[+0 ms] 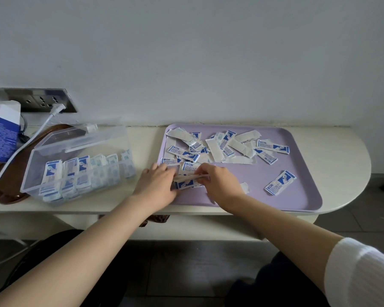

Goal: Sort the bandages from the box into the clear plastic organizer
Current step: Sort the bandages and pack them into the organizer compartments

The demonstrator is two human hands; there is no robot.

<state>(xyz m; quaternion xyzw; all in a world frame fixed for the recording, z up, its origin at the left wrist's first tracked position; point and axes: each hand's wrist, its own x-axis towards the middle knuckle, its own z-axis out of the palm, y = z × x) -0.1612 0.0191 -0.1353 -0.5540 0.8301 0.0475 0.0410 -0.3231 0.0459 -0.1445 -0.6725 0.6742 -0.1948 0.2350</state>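
Many blue-and-white wrapped bandages [226, 147] lie scattered on a lilac tray [302, 196]. At the tray's near left corner both hands meet over a small stack of bandages [186, 181]. My left hand [157, 185] grips the stack's left end. My right hand [220, 185] pinches its right end. One bandage [279, 182] lies alone at the tray's right. The clear plastic organizer [75, 169] stands left of the tray, lid open, with rows of bandages standing in its compartments. The blue-and-white bandage box [2, 134] stands open at far left.
A white cable [27, 142] runs from a wall socket [40, 100] across a brown tray [7, 191] beneath the organizer's left side. The cream shelf [341, 151] ends in a rounded right edge. A wall rises directly behind.
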